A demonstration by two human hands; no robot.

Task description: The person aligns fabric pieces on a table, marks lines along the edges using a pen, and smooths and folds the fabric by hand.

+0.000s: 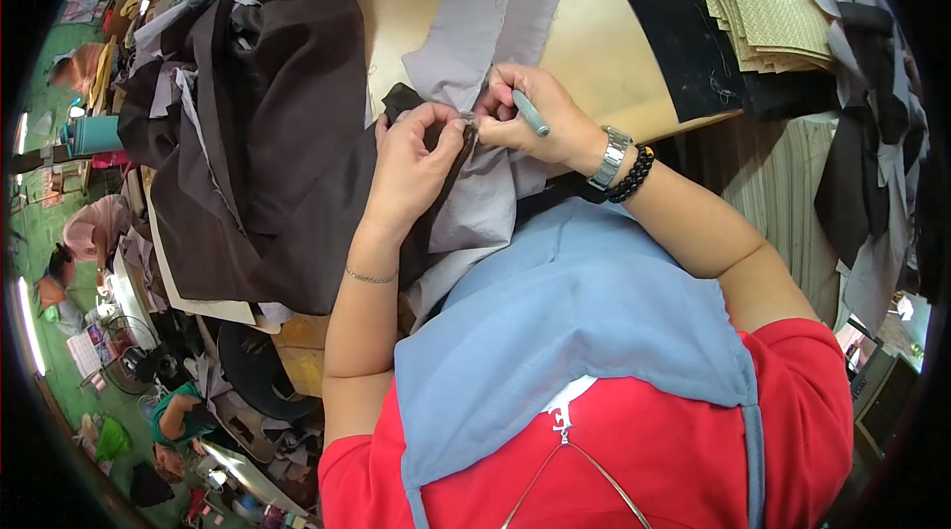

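Observation:
My left hand point(421, 158) is closed, its thumb and forefinger pinching a small edge of cloth where dark brown fabric point(287, 123) meets light grey fabric point(461, 29). Fingertip to fingertip with it, my right hand point(545, 123) pinches the same spot. A grey-green pen-like tool point(530, 113) is also held in my right hand, its tip hidden by the fingers. Grey cloth spreads above the hands on the tabletop and hangs below them towards my lap. The brown fabric lies in loose folds to the left.
Pale wooden tabletop point(604, 44) shows behind the hands. A black cloth strip point(679, 34) and a stack of yellowish textured sheets point(763, 4) lie to the right. Grey and black cloth pieces point(867, 133) hang at far right. Other people point(94, 232) sit at the left, beyond a fan point(129, 346).

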